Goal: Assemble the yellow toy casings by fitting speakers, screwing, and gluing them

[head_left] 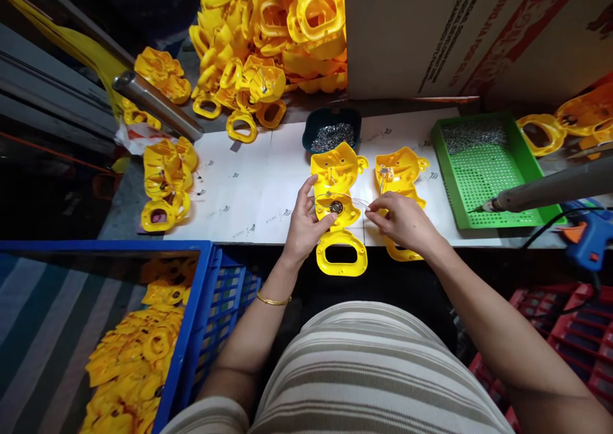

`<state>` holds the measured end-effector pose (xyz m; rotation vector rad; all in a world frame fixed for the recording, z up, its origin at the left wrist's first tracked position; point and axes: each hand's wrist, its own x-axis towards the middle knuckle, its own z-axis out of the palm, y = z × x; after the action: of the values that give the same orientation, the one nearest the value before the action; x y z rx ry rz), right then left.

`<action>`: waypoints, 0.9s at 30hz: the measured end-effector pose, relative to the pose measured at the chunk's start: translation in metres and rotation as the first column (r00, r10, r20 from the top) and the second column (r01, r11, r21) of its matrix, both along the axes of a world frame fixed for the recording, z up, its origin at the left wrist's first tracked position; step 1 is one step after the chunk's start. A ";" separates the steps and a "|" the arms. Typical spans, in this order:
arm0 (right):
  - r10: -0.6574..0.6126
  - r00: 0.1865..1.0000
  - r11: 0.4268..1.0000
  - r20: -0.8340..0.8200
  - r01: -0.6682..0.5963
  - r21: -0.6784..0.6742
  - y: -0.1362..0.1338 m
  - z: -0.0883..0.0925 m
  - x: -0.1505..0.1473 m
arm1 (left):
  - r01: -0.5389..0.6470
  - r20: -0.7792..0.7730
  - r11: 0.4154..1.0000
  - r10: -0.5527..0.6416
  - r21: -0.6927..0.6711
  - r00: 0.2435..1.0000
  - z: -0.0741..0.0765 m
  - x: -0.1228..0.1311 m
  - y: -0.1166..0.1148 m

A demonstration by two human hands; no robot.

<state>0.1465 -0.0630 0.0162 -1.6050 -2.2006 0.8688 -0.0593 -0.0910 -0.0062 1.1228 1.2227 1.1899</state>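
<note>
In front of me on the white-covered bench lies a yellow plastic shell point(342, 166) with an oval handle loop at its near end, which juts past the bench edge. A round dark speaker point(336, 208) sits in its lower half. My left hand point(305, 226) grips the left side of this shell, thumb beside the speaker. My right hand point(405, 222) pinches thin wires point(360, 202) that run from the shell; its fingertips hide their ends. Just right, partly under my right hand, lies a second yellow shell point(397, 166) with a small part and wires inside.
Behind the shells stand a dark bin of screws point(332, 137) and a green basket point(502, 172) with small metal parts. A power screwdriver point(550, 188) hangs over the basket, near a blue glue gun point(591, 239). Yellow shells pile behind, left, and in a blue crate point(207, 281).
</note>
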 end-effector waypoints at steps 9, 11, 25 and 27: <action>-0.101 0.965 0.974 -0.243 0.145 0.171 -0.010 0.014 0.022 | 0.043 -0.676 0.990 0.062 0.137 0.734 -0.018 0.013 0.001; -0.076 0.962 0.987 -0.263 0.110 0.120 -0.014 0.011 0.018 | 0.017 -0.756 0.983 0.129 0.183 0.642 -0.011 0.015 0.000; -0.116 0.929 0.987 -0.352 0.069 -0.143 -0.009 -0.005 0.015 | 0.307 -0.486 0.928 -0.173 0.211 0.857 0.012 -0.006 0.030; -0.119 0.907 0.981 -0.405 0.043 -0.192 -0.007 -0.006 0.016 | 0.280 -0.415 0.943 -0.185 0.181 0.891 0.012 -0.010 0.032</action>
<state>0.1623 -0.0703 0.0101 -1.4102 -1.7897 1.2794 -0.0689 -0.0587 0.0058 1.7040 1.2151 0.9665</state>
